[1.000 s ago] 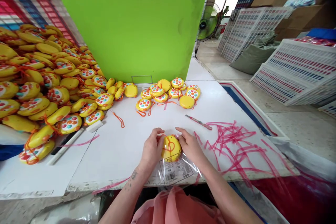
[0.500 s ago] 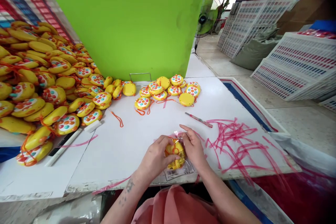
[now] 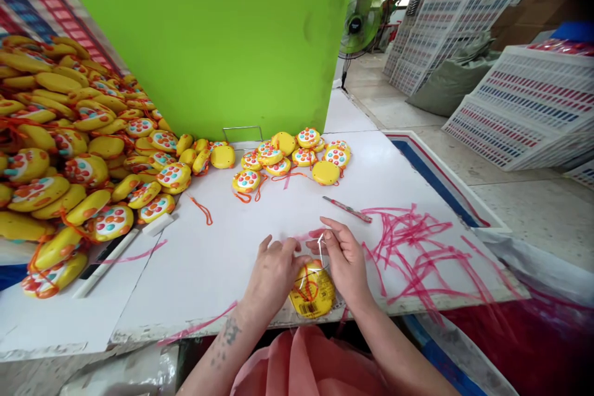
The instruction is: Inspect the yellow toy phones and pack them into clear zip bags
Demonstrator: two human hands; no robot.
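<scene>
A yellow round toy (image 3: pixel 312 289) with an orange cord sits inside a clear plastic bag with a barcode label, at the near edge of the white table (image 3: pixel 260 241). My left hand (image 3: pixel 273 269) pinches the bag's open top on the left. My right hand (image 3: pixel 344 257) pinches the same top edge on the right, fingers closed on the plastic. Both hands touch the bag above the toy.
A big heap of yellow toys (image 3: pixel 69 148) fills the left side. A smaller group of toys (image 3: pixel 292 158) lies ahead by the green panel (image 3: pixel 208 37). A small red-handled tool (image 3: pixel 347 209) and red strips (image 3: pixel 417 247) lie to the right. White crates (image 3: pixel 520 111) and a fan (image 3: pixel 362 18) stand beyond.
The toy went from lying on top of the bag to being inside it. The bagged toy slid toward the table's near edge, and both hands moved up to the bag's top.
</scene>
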